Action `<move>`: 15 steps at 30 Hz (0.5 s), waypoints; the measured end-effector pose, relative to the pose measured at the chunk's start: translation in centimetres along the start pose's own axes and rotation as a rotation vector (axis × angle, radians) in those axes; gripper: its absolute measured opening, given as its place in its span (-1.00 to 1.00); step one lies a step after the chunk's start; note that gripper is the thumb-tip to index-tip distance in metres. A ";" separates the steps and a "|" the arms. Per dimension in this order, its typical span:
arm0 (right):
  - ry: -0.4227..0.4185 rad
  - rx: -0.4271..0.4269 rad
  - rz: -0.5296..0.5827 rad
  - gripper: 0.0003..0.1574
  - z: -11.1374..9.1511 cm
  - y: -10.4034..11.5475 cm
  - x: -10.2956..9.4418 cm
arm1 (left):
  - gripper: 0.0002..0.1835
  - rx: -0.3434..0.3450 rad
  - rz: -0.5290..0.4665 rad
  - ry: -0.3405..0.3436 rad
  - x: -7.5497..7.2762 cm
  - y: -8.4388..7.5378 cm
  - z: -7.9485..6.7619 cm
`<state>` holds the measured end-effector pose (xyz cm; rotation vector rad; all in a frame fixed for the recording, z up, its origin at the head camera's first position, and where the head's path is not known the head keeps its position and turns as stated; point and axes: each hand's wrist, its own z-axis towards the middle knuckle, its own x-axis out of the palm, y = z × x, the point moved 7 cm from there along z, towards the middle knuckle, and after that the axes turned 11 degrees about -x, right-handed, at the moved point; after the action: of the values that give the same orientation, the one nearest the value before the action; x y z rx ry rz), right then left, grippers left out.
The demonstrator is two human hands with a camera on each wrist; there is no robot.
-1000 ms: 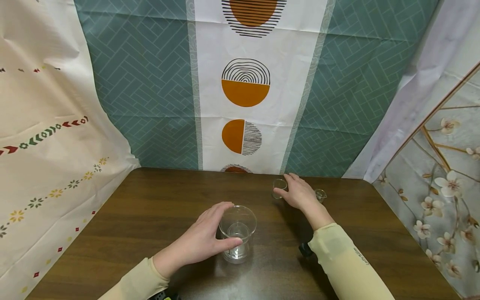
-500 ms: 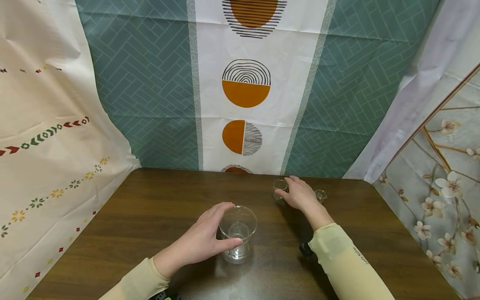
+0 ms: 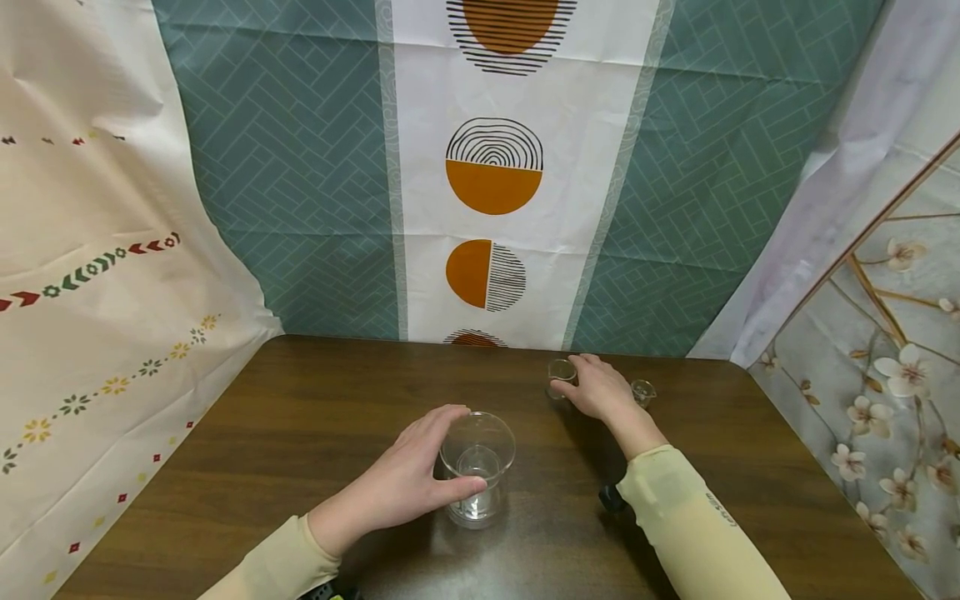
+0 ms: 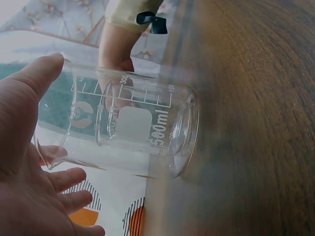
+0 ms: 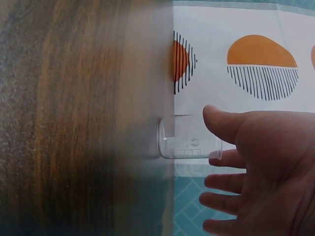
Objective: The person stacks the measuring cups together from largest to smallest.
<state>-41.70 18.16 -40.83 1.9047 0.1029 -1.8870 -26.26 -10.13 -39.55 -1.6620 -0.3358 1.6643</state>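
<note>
Left hand (image 3: 411, 471) pinching large beaker (image 4: 135, 125) near rim, right hand (image 3: 600, 390) stretched farther forward, pinching small beaker (image 5: 189, 140)

From where I stand, bold white print reads "500ml" on the large clear cylindrical glass beaker (image 4: 135, 123) nearer the middle, with "300" and "100" along its scale. A round white emblem sits towards the rim. Marks on the small clear glass beaker (image 5: 189, 137), farther right, are blurred; dark lettering on the pale yellow right sleeve (image 3: 701, 525) is illegible.
</note>
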 end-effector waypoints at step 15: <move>-0.035 0.008 0.040 -0.12 0.1 0.0 0.1 | -0.01 -0.005 -0.005 -0.001 0.0 -0.1 -0.1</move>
<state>-41.79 18.14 -40.90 1.8644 0.0459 -1.8960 -26.17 -10.11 -39.45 -1.6627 -0.3449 1.6616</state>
